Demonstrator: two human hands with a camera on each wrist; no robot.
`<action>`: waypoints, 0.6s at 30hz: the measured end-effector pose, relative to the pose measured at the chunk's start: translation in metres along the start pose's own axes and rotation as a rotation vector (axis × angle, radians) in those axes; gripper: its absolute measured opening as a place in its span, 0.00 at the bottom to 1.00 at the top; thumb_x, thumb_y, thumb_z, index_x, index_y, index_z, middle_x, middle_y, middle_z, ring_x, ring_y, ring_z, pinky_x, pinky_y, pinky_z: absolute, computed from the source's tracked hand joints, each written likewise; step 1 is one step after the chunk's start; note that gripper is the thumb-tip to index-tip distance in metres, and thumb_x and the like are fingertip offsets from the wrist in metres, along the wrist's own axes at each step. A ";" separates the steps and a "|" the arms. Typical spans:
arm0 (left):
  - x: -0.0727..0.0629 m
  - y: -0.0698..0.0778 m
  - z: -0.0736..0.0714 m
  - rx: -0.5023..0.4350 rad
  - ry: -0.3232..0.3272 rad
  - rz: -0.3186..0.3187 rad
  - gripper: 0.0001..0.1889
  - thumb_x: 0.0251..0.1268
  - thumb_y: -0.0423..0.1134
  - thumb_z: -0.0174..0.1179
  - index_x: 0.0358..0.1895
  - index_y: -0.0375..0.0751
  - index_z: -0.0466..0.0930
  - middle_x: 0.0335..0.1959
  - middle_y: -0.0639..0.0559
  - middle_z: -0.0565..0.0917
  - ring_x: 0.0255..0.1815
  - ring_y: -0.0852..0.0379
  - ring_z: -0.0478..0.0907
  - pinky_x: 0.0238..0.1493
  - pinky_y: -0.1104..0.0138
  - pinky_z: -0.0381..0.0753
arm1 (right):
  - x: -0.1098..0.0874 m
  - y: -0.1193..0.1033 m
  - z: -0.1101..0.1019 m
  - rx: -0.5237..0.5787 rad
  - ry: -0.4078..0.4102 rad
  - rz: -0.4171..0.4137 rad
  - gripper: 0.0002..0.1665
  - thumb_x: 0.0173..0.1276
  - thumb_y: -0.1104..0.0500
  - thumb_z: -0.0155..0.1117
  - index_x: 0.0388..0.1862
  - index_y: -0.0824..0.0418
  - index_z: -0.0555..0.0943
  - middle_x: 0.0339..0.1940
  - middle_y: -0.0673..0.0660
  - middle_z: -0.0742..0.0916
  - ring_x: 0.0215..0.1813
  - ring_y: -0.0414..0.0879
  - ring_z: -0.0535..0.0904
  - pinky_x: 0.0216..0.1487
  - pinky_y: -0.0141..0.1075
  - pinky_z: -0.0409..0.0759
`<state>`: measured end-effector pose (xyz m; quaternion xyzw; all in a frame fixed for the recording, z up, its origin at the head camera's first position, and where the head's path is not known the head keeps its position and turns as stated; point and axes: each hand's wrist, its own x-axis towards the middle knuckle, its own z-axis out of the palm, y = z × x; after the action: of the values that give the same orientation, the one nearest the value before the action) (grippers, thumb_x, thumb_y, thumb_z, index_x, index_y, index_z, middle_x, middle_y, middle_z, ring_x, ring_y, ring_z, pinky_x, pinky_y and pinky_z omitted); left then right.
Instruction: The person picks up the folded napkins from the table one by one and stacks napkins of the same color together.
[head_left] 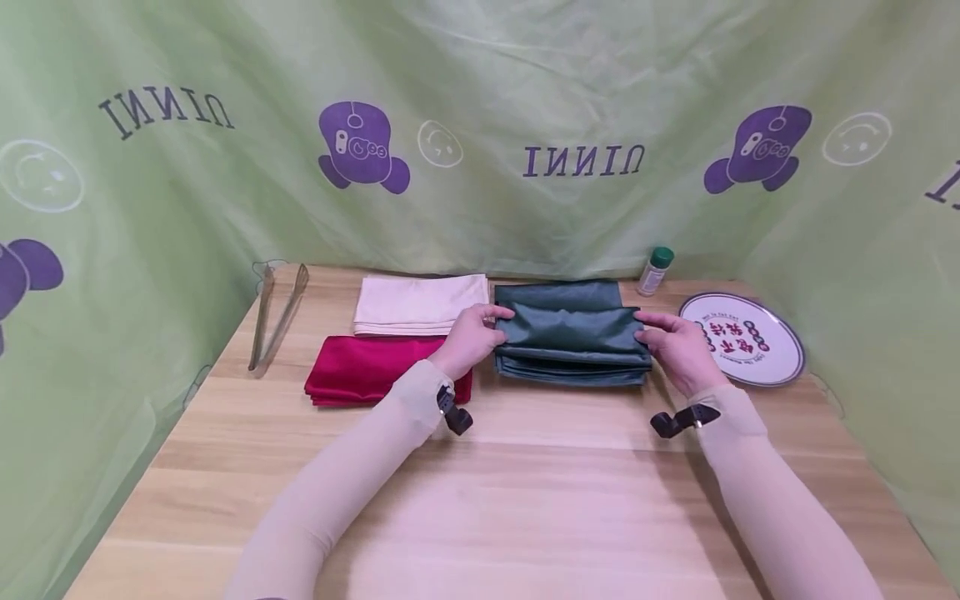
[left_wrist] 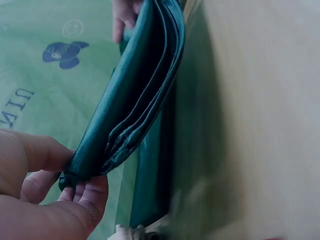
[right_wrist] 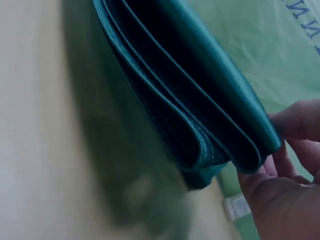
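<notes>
A dark green satin cloth (head_left: 570,333), folded into several layers, is held up by its two ends. My left hand (head_left: 472,337) pinches its left end, thumb on one side and fingers on the other, as the left wrist view shows. At the opposite end my right hand (head_left: 682,350) pinches the layers between thumb and fingers. The folds (right_wrist: 200,95) hang slightly apart along the near side in the right wrist view. Another folded green cloth (head_left: 558,293) lies on the table just behind and below, partly hidden by the held one.
Left of the green cloths lie a folded pale pink cloth (head_left: 420,302) and a folded red cloth (head_left: 367,371). Metal tongs (head_left: 279,321) lie at the far left. A green-capped bottle (head_left: 656,272) and an oval plate (head_left: 783,350) are at the right. Green curtain (head_left: 480,217) surrounds the wooden table (head_left: 517,500).
</notes>
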<state>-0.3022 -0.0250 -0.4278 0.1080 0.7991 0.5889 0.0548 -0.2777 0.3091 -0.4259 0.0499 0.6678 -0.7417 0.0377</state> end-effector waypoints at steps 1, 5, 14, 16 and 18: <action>0.005 0.000 -0.001 0.006 0.005 0.003 0.20 0.57 0.23 0.60 0.54 0.37 0.83 0.36 0.45 0.72 0.23 0.58 0.66 0.25 0.70 0.67 | 0.005 -0.002 0.001 0.005 0.000 -0.011 0.23 0.66 0.74 0.60 0.61 0.69 0.76 0.50 0.53 0.75 0.35 0.36 0.74 0.36 0.25 0.76; 0.026 0.001 -0.006 0.041 0.029 0.009 0.19 0.57 0.23 0.60 0.54 0.37 0.83 0.36 0.46 0.73 0.23 0.58 0.65 0.26 0.70 0.67 | 0.022 -0.011 0.006 -0.035 0.012 -0.051 0.25 0.67 0.73 0.59 0.64 0.72 0.72 0.52 0.53 0.75 0.39 0.37 0.76 0.39 0.25 0.77; 0.068 -0.008 -0.007 0.063 0.073 -0.059 0.21 0.57 0.22 0.58 0.54 0.39 0.83 0.48 0.45 0.78 0.20 0.57 0.63 0.23 0.70 0.66 | 0.063 -0.024 0.018 -0.195 0.099 -0.095 0.26 0.65 0.73 0.60 0.63 0.74 0.73 0.48 0.53 0.77 0.39 0.36 0.74 0.37 0.23 0.74; 0.074 -0.010 -0.006 0.071 0.079 -0.057 0.21 0.56 0.21 0.57 0.53 0.38 0.83 0.48 0.44 0.78 0.23 0.57 0.64 0.26 0.71 0.65 | 0.070 -0.024 0.020 -0.202 0.106 -0.097 0.26 0.65 0.73 0.61 0.63 0.74 0.73 0.48 0.52 0.78 0.40 0.36 0.73 0.37 0.23 0.73; 0.078 -0.013 -0.005 0.070 0.076 -0.064 0.21 0.55 0.20 0.57 0.53 0.38 0.83 0.47 0.44 0.78 0.24 0.57 0.64 0.25 0.70 0.64 | 0.075 -0.022 0.021 -0.210 0.126 -0.094 0.26 0.64 0.73 0.61 0.62 0.74 0.73 0.47 0.52 0.78 0.40 0.36 0.73 0.38 0.23 0.73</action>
<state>-0.3808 -0.0147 -0.4356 0.0618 0.8237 0.5622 0.0395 -0.3555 0.2917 -0.4115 0.0607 0.7446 -0.6639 -0.0340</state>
